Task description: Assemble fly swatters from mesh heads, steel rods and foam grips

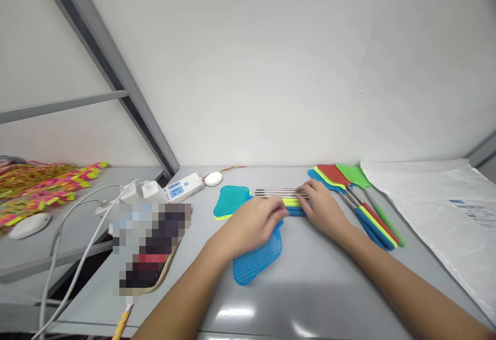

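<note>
My left hand lies over a blue mesh swatter head on the grey table, its fingers curled at the yellow-green and blue handles. My right hand rests on the same handles from the right, fingers bent over them and touching the metal rods. A teal swatter head with a yellow rim lies just left of the rods. What either hand grips is partly hidden.
A row of finished swatters in blue, red, yellow and green lies to the right, beside a clear plastic bag. A power strip, white cables and a blurred-out object sit left. Colourful strips pile at far left.
</note>
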`<action>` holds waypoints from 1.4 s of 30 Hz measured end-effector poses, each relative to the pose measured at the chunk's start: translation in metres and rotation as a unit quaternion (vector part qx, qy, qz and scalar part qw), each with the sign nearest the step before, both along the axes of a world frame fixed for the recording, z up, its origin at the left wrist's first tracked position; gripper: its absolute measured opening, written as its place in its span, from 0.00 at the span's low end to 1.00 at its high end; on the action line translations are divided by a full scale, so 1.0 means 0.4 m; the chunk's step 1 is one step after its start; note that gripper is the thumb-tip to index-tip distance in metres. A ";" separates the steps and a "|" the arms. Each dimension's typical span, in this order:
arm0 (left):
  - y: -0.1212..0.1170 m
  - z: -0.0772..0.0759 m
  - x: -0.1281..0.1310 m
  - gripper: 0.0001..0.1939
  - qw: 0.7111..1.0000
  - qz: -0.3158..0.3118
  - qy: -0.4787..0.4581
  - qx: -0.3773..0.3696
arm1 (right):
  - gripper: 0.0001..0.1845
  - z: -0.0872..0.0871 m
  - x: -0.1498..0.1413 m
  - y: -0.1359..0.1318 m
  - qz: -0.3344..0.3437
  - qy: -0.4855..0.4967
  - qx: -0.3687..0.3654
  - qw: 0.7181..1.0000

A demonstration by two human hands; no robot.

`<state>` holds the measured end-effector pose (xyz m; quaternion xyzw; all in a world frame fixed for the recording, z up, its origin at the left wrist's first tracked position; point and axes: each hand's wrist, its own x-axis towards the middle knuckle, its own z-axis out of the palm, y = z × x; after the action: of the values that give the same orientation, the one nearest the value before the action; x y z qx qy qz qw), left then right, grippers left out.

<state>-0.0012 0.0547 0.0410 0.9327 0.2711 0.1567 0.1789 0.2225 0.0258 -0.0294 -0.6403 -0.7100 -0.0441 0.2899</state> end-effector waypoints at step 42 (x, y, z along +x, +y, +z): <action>0.062 -0.123 0.042 0.11 0.999 0.009 0.003 0.042 | 0.11 -0.031 0.061 0.066 -0.104 0.124 -0.123 0.979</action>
<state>0.0155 0.0796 -0.0081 0.9373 0.2737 0.1666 0.1373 0.2471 0.0523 -0.0418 -0.7418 -0.5982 0.0935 0.2881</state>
